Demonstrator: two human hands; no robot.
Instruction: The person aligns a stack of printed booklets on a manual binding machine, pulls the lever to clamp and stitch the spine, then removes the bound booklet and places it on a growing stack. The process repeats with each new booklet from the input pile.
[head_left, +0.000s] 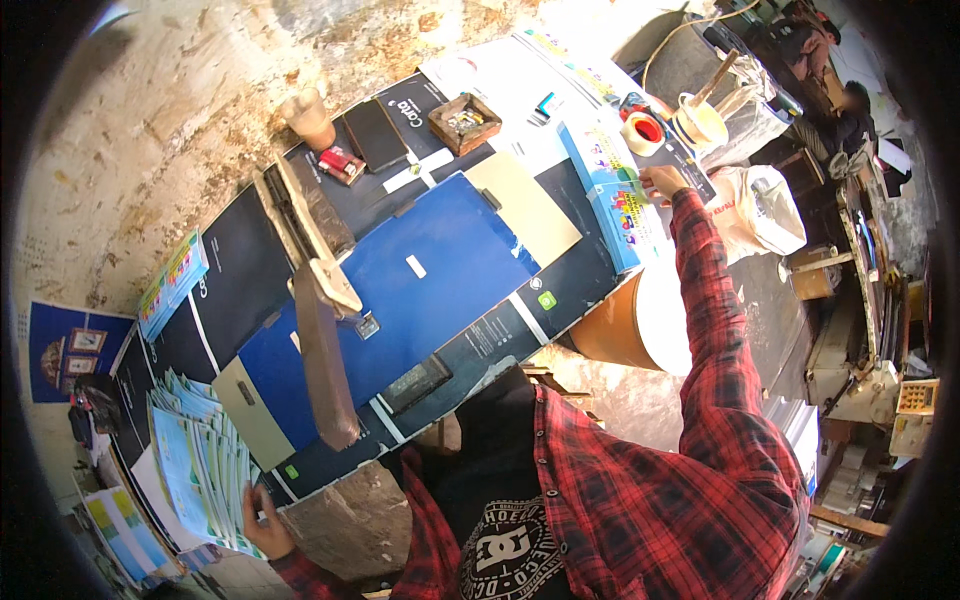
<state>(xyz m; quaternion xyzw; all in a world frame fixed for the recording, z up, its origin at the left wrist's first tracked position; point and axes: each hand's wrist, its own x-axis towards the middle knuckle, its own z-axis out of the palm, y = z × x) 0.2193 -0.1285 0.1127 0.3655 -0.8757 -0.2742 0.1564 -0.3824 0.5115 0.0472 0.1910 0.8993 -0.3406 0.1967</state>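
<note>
My right hand (662,184) reaches far out to the right, its fingers closed at the edge of a stack of blue, colourfully printed booklets (612,200). At the lower left, my left hand (266,524) has its fingers apart beside a fanned pile of thin light-blue booklets (205,460), touching or very near their edge. Between the hands, a long-arm stapler (310,275) with a brown handle (328,380) stands over a blue board (420,270). No booklet shows under its head.
Behind the stapler lie a red box (340,165), a dark phone-like slab (376,136), a cup (308,120) and a wooden tray (465,124) of small bits. Tape (642,133), a glue tub (698,124) and a white bag (758,212) stand right. More booklets (173,284) lie left.
</note>
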